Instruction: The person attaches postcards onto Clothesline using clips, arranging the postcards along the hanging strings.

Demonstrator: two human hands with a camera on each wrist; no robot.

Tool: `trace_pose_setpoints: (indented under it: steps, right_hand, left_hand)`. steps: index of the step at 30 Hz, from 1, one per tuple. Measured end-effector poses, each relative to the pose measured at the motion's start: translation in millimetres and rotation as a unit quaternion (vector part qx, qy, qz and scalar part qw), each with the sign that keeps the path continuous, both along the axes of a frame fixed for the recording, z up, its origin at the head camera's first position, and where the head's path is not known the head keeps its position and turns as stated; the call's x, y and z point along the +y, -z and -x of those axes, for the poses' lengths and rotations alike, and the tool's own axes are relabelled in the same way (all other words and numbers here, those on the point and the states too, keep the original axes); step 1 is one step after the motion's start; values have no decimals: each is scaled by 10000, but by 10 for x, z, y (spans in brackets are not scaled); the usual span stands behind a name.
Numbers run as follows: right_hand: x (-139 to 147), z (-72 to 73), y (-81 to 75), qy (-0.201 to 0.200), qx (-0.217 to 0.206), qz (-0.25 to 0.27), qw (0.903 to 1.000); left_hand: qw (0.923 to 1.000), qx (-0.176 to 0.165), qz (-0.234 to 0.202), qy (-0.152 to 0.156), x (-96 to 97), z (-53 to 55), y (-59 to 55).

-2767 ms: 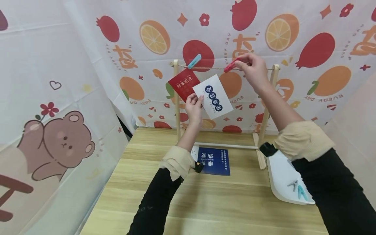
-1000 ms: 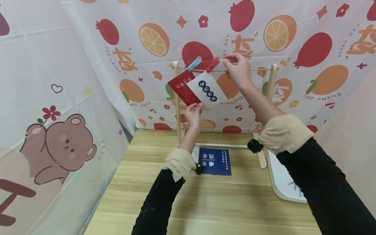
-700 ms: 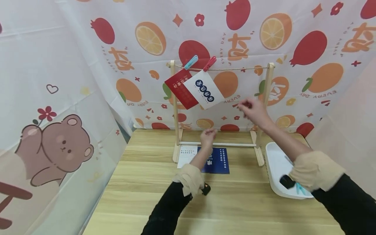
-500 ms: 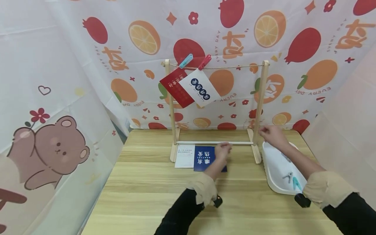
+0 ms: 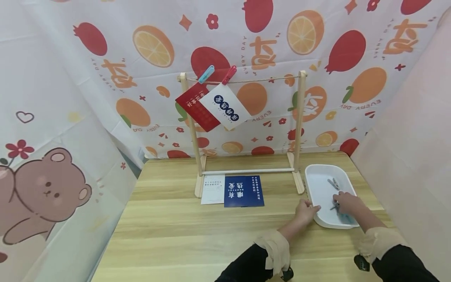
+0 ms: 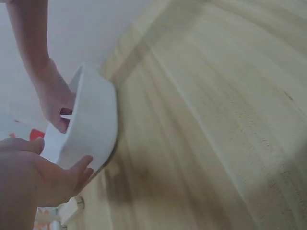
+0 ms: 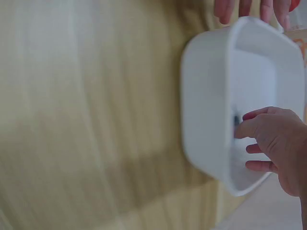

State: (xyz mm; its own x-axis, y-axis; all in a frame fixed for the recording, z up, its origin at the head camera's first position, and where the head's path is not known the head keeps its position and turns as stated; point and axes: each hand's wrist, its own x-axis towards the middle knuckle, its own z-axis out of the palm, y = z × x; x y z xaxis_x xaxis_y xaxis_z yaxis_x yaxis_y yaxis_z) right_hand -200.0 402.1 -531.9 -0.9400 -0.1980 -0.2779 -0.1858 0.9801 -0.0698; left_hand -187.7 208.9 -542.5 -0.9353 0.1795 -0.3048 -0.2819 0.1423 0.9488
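In the head view my left hand (image 5: 304, 213) is at the near left rim of a white plastic tray (image 5: 322, 168), thumb over the edge and fingers along the outer wall. My right hand (image 5: 349, 203) reaches down inside the tray, where thumb and forefinger pinch a small grey clothespin (image 7: 236, 120). Close by lies a light blue clothespin (image 5: 345, 218), partly under that hand. Another grey clothespin (image 5: 333, 184) lies farther back in the tray. On the rack's string, a blue clothespin (image 5: 206, 74) holds a red card (image 5: 201, 113) and a red clothespin (image 5: 229, 75) holds a white card (image 5: 234, 103).
A wooden rack (image 5: 298, 121) with a string (image 5: 260, 80) across its top stands at the back of the table (image 5: 183, 243). Below its bar lie a white printed card (image 5: 213, 192) and a dark blue card (image 5: 243, 192). A fruit-patterned curtain (image 5: 225, 35) hangs close behind.
The red clothespin went onto the string with the white card, and both hands let go. The hands then came down and right to the tray, the right one into it.
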Motion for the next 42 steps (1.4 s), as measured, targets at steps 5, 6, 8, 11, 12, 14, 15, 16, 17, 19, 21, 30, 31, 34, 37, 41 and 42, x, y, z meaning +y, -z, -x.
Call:
trace_pose_setpoints:
  steps: [5,6,8,11,12,14,15,16,17,19,21,30,31,34,37,41,42]
  right_hand:
    - [-108,-40,169,-81,290,7,9995]
    - [-132,-42,183,-135,386,11,9992]
    - [-174,-39,200,-250,481,79,9985]
    - [-225,-29,211,-419,529,181,9976]
    - [-238,-26,208,-493,537,215,9971]
    - [-257,-22,210,-583,555,280,9964]
    - [-260,-20,213,-612,592,292,9959]
    - [-261,-19,214,-633,622,304,9956]
    - [-259,-18,214,-643,638,322,9954]
    - [-243,-16,235,-660,644,375,9950]
    - [-214,-18,254,-722,629,417,9945]
    - [-213,-43,270,-140,1026,946,9901]
    - [-230,-38,273,120,1116,1092,9877]
    - [-300,-29,280,955,1298,1587,9741]
    - [-379,-31,282,1597,1388,2085,9549]
    - [-484,-32,268,2199,1330,2695,9281]
    - [-510,-28,260,2300,1290,2856,9213]
  left_hand:
    - [9988,-78,-418,-248,-33,-29,71]
    - [9980,-136,-560,-257,-45,-30,68]
    - [9960,-251,-827,-238,-61,-31,61]
    - [9947,-302,-970,-166,-67,-36,43]
    - [9944,-321,-990,-193,-64,-38,38]
    - [9944,-333,-979,-216,-55,-42,38]
    - [9946,-333,-957,-232,-48,-44,43]
    - [9943,-353,-967,-268,-43,-48,46]
    - [9944,-358,-953,-292,-37,-51,50]
    - [9943,-364,-951,-320,-37,-65,47]
    - [9947,-332,-906,-346,-32,-77,53]
    - [9948,-178,-918,-406,24,-124,53]
    - [9949,-184,-896,-428,31,-125,50]
    - [9954,-199,-785,-514,45,-123,52]
    - [9962,-206,-666,-529,47,-122,49]
    - [9964,-186,-643,-517,46,-117,56]
    - [9964,-173,-653,-514,47,-114,60]
